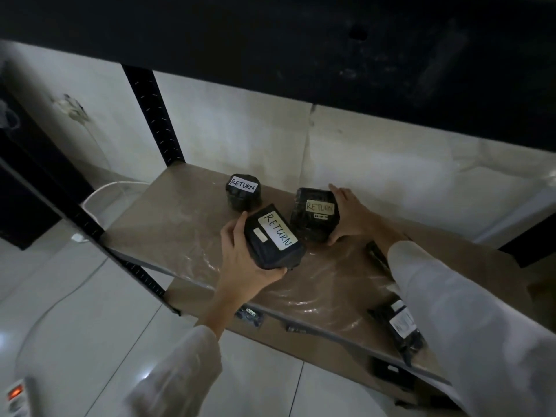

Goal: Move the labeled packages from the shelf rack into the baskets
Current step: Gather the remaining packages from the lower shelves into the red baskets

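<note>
at shelf point(180, 212), left hand point(240, 260) grips flat package point(273, 236), right hand point(349, 215) blocky package point(314, 215).

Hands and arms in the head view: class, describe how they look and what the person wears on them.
The left hand and right hand are bare: no gloves, rings or watch show. Each arm wears a long, loose white sleeve, the left sleeve and right sleeve, plain and unmarked, ending short of the wrist.
</note>
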